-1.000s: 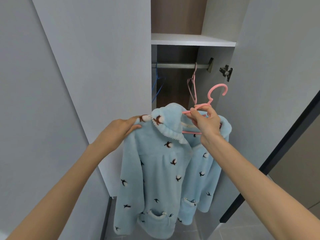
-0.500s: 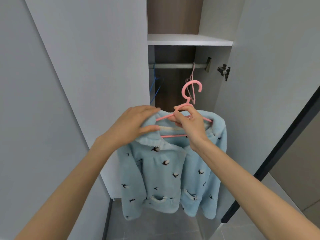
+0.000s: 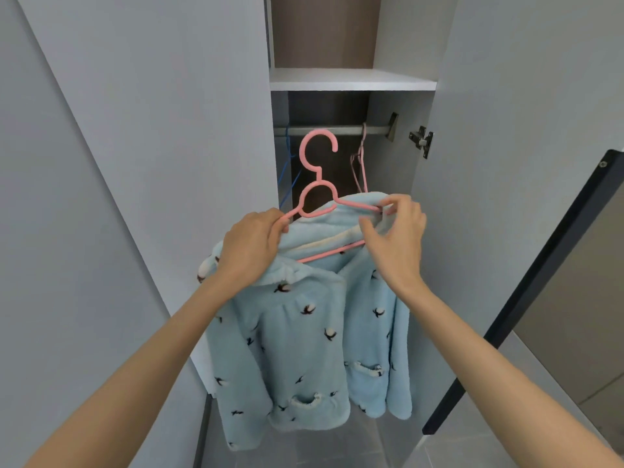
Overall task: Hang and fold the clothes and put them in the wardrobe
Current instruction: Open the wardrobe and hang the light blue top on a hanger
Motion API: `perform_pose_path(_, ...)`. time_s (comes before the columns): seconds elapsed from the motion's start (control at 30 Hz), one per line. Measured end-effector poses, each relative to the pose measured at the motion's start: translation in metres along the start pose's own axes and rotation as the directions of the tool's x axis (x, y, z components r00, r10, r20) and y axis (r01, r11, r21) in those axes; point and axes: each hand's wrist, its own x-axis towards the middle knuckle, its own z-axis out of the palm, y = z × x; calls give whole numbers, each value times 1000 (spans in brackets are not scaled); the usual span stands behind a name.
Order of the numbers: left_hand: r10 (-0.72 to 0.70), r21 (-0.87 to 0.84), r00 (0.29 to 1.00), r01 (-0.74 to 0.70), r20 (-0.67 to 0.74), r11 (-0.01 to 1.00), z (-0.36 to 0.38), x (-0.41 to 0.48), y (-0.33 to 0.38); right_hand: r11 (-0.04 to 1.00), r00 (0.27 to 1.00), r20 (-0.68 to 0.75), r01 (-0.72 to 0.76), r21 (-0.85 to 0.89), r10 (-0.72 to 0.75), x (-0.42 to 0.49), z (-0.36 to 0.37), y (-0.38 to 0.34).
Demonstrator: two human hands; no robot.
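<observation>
Both our hands hold the pink hanger (image 3: 319,208) carrying the light-blue fleece jacket (image 3: 304,336) before the open wardrobe (image 3: 351,79): left hand (image 3: 251,246) curled round its left arm, right hand (image 3: 396,238) pinching the right end. Its hook (image 3: 303,151) stands level with the rail (image 3: 347,130); whether they touch, we cannot tell.

The fleece jacket (image 3: 304,332) is showing pale blue, scattered with small dark-brown-and-white motifs (cream edging at the collar). The plastic hanger (image 3: 318,173) is showing coral pink. The wardrobe doors (image 3: 169,130) are looking pale grey, the shelf (image 3: 351,79) white, the back panel (image 3: 324,28) brown, the wire hanger (image 3: 287,157) blue, the floor tiles (image 3: 304,447) grey.
</observation>
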Motion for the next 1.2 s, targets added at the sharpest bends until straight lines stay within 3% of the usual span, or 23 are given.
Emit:
perform_pose_path(0.07,-27,-46,1000,27,4,999,-3,0,2,990,994,13,-110,-83,111,-3,7,20)
perform_pose_path(0.13,-71,-94,997,72,17,993,-5,1,6,979,977,77,-198,-45,201,0,14,28)
perform_pose_path(0.3,-192,-240,975,213,109,947,-11,3,13,967,970,87,-235,97,227,18,18,24)
perform_pose_path(0.47,-183,-204,925,260,333,944,-4,-3,19,988,966,241,-118,102,91,25,18,7)
perform_pose_path(0.73,-404,-209,887,449,226,869,15,7,11,987,947,317,-5,162,-47,16,9,-15)
perform_pose_path(0.9,-515,-320,800,597,307,736,24,13,-2,982,959,277,5,190,-58,-14,3,-1)
perform_pose_path(1.03,-479,-429,800,599,361,676,24,11,5,994,957,289,-41,105,9,-28,7,31)
perform_pose_path(1.1,-436,-494,812,583,388,645,22,10,12,998,923,381,-65,10,56,-28,6,48)
perform_pose_path(1.2,-401,-552,782,622,477,555,23,11,21,993,869,493,26,-118,36,-31,5,56)
